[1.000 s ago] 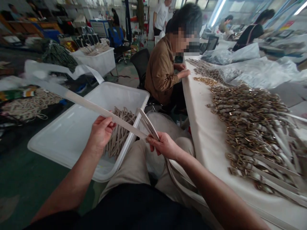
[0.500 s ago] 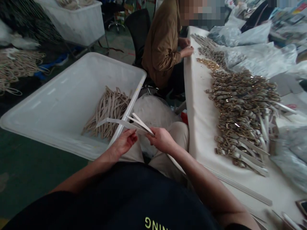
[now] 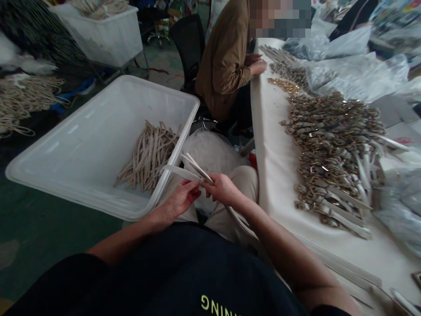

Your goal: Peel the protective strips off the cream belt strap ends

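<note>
Over my lap, my left hand (image 3: 184, 196) pinches a flat pale strap (image 3: 179, 171), whose far end reaches over the rim of a white plastic tub. Close beside it, my right hand (image 3: 222, 188) is closed round a few light straps (image 3: 197, 166) that stick out up and to the left. My fingertips nearly meet, and what lies between them is partly hidden. Inside the white tub (image 3: 66, 145) lies a heap of beige straps (image 3: 149, 156).
To my right a cloth-covered table (image 3: 274, 175) bears a big pile of buckled straps (image 3: 332, 145) and clear plastic bags (image 3: 355, 81). A co-worker in a brown jacket (image 3: 223, 66) sits at its far side. Another white tub (image 3: 108, 37) stands at the back left.
My left hand has moved right, closer to my right hand. The pale strap has come along, with less of it over the tub. The straps in my right hand are closer together.
</note>
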Tool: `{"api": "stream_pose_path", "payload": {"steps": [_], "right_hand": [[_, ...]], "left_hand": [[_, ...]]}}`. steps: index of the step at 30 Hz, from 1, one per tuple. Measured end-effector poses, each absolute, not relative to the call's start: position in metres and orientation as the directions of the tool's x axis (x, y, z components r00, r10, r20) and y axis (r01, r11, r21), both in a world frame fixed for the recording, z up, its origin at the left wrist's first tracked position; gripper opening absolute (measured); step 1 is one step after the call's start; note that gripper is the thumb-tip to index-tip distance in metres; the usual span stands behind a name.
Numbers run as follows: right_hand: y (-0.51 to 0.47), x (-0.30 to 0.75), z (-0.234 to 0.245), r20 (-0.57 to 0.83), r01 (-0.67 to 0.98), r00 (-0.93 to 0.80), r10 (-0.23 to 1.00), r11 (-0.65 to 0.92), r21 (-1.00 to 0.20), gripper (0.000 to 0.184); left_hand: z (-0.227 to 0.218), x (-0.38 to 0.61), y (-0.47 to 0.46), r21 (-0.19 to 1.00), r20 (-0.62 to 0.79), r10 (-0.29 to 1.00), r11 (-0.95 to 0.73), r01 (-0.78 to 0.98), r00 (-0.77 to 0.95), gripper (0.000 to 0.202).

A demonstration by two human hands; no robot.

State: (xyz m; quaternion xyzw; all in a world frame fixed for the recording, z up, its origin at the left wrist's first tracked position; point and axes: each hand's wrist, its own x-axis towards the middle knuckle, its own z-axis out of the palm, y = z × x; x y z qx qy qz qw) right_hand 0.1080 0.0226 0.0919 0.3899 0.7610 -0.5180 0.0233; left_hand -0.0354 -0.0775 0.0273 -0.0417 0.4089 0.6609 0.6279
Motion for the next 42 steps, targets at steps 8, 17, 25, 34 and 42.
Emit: {"api": "stream_pose_path", "payload": {"steps": [8, 17, 25, 34, 42], "right_hand": [[0.024, 0.134, 0.100, -0.503, 0.615, -0.691, 0.519, 0.058, -0.786, 0.017], [0.028, 0.135, 0.097, -0.508, 0.557, -0.690, 0.515, -0.071, -0.828, 0.016], [0.027, 0.128, 0.096, -0.442, 0.500, -0.683, 0.581, -0.069, -0.863, 0.019], [0.031, 0.159, 0.099, -0.416, 0.374, -0.681, 0.602, -0.202, -0.905, 0.017], [0.039, 0.160, 0.074, -0.185, 0.195, -0.652, 0.735, -0.073, -0.978, 0.018]], "left_hand": [[0.029, -0.038, -0.080, 0.552, -0.558, 0.788, 0.119, -0.826, -0.260, 0.035], [0.039, -0.055, -0.072, 0.632, -0.538, 0.765, 0.088, -0.770, -0.354, 0.034], [0.051, -0.031, -0.061, 0.623, -0.549, 0.807, 0.222, -0.750, -0.217, 0.033], [0.054, -0.051, -0.055, 0.632, -0.597, 0.747, 0.215, -0.745, -0.291, 0.025], [0.068, -0.046, -0.064, 0.510, -0.648, 0.747, 0.282, -0.813, -0.147, 0.019]]}}
